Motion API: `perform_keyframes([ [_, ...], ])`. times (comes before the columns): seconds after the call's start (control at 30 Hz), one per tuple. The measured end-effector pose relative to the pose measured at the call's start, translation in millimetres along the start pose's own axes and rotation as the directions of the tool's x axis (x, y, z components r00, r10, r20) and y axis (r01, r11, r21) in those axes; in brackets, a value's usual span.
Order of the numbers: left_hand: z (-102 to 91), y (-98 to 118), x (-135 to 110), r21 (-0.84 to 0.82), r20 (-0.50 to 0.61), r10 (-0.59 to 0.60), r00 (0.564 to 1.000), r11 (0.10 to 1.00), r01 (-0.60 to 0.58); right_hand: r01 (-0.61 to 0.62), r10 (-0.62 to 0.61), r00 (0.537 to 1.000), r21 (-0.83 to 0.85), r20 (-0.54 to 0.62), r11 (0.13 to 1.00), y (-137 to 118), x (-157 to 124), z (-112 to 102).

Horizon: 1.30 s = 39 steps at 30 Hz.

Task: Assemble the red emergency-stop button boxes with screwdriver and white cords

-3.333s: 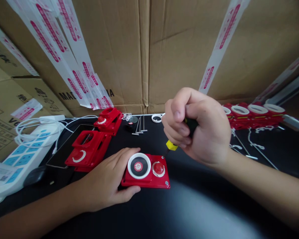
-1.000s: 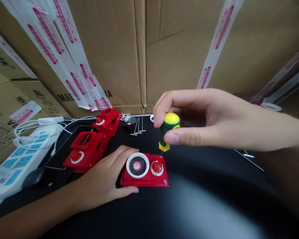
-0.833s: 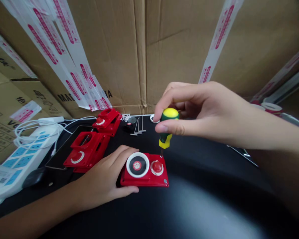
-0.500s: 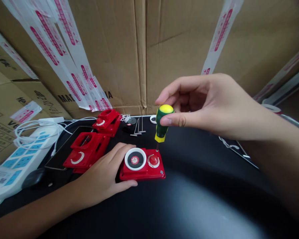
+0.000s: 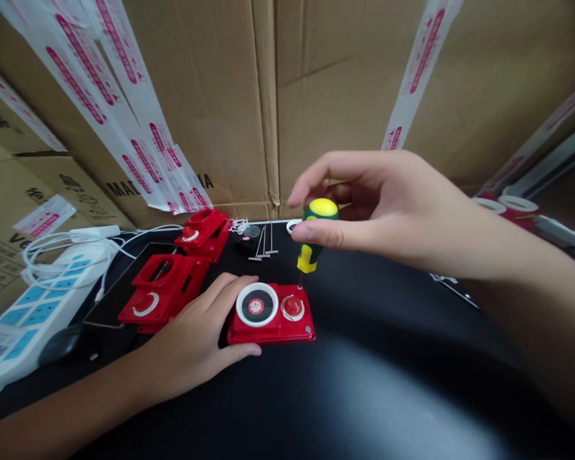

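A red plastic box (image 5: 273,329) lies on the black table, bearing a white-rimmed black dial, a clear red dome and screws at its right corners. My left hand (image 5: 206,326) grips its left end, fingers behind and thumb along the front. Above its far right corner stands a small screwdriver (image 5: 307,255) with a stubby green and yellow handle, leaning slightly right, its tip at the screw (image 5: 299,287). My right hand (image 5: 374,204) holds this handle, thumb across the front; the index finger is lifted off, and the other fingers are partly hidden behind.
More red housings (image 5: 165,287) lie on the left, by a dark tray (image 5: 105,313). Farther left is a white power strip (image 5: 43,313) with coiled cable. Several T-shaped metal pins (image 5: 271,252) lie behind the box. Large cardboard boxes (image 5: 220,96) wall off the back.
The screwdriver handle has tipped to the right, and my right thumb has slid left across it with the index finger shifting outward. My left hand still holds the red box.
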<state>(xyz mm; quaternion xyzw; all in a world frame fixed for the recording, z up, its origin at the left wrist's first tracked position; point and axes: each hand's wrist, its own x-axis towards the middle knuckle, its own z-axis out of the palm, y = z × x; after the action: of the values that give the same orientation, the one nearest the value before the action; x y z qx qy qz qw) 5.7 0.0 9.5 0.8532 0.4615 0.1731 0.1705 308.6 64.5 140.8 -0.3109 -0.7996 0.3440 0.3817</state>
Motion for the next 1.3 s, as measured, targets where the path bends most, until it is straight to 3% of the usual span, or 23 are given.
perform_keyframes([
  [0.2, -0.7, -1, 0, -0.022, -0.005, -0.003, 1.000, 1.000, 0.003, -0.008, 0.007, 1.000, -0.033, -0.012, 0.999, -2, -1, -5],
  [0.43, -0.3, -2, -1, 0.032, 0.008, 0.004, 1.000, 0.999, -0.004, -0.031, 0.006, 0.966, 0.091, 0.257, 0.995, 3, 3, -21],
  [0.7, 1.2, -4, -2, 0.065, 0.024, 0.016, 1.000, 0.998, -0.017, -0.004, 0.017, 0.985, -0.076, 0.169, 0.997, 8, 3, -5],
  [0.9, -0.6, -3, -2, 0.036, 0.017, 0.068, 0.998, 0.997, -0.069, -0.024, 0.021, 0.999, 0.066, 0.050, 0.998, 10, 3, -1],
  [1.1, -5.7, 0, 0, -0.014, 0.032, 0.063, 0.997, 0.998, -0.063, -0.058, 0.037, 0.965, 0.075, 0.258, 0.995, 2, 1, -15],
  [1.3, -7.0, 1, 2, -0.026, 0.028, 0.078, 0.997, 0.997, -0.078, 0.000, 0.001, 0.981, -0.009, 0.193, 1.000, 3, 1, -6],
])
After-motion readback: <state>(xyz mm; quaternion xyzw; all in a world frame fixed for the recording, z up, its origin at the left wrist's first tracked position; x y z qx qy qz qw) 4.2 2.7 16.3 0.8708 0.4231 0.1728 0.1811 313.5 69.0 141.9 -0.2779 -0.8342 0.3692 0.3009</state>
